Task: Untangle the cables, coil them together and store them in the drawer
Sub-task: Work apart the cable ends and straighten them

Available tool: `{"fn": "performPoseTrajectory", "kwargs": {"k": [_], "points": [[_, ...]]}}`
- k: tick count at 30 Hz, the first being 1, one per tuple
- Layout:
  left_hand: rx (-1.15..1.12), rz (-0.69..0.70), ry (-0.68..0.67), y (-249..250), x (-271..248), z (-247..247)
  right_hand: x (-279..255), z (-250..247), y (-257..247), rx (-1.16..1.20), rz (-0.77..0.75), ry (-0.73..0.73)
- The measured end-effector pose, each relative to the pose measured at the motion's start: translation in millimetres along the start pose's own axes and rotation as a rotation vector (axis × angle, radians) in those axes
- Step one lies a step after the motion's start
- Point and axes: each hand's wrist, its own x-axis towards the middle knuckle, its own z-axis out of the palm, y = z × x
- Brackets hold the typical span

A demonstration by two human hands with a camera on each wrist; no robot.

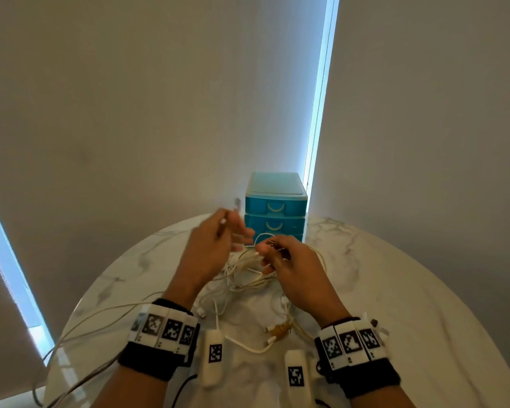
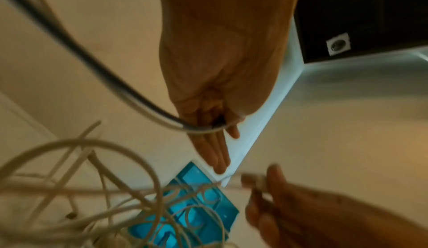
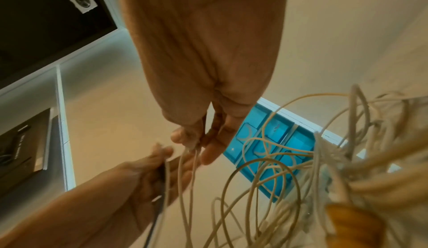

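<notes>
A tangle of white cables [image 1: 245, 275] lies on the round marble table [image 1: 395, 290] in front of a blue drawer unit [image 1: 274, 207], whose drawers look closed. My left hand [image 1: 230, 231] is raised over the tangle's left side and holds one cable, whose plug end [image 1: 236, 203] sticks up. In the left wrist view that cable [image 2: 115, 79] runs into the left hand [image 2: 215, 142]. My right hand [image 1: 265, 251] pinches a few strands at the top of the tangle. In the right wrist view the right hand [image 3: 197, 142] pinches them just above the left hand [image 3: 150, 175].
Loose plug ends and an amber connector [image 1: 280, 331] lie near the table's front. Long cables [image 1: 86, 325] trail off the left edge. Curtains hang behind the table, with a bright window strip [image 1: 321, 98] behind the drawer unit.
</notes>
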Motion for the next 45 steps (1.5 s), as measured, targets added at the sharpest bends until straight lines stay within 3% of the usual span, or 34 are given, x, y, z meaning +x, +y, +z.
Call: {"fn": "performPoseTrajectory", "kwargs": {"k": [3,7,14,25,28,33,36,45], "points": [[0.086,-0.025,-0.152,1,-9,18,0,7,-4,0.047,-0.012,0.041],[0.078,-0.070,-0.167,0,-9,22,-4,8,-5,0.132,0.016,0.087],[-0.252,-0.337,-0.241,11,-6,27,-6,5,-9,0.317,0.054,0.182],[-0.089,-0.222,-0.344,1,-7,26,-3,-4,-4,0.262,0.033,0.177],[-0.042,-0.176,-0.311,3,-8,30,-3,-3,-2,0.211,0.013,0.209],[-0.104,-0.195,-0.285,1,-7,35,0,1,0,0.250,-0.033,0.286],[-0.122,-0.195,-0.265,-2,-6,34,0,3,0,0.228,-0.079,0.261],[-0.277,-0.181,-0.172,-16,-4,37,5,23,3,0.257,-0.049,0.276]]}}
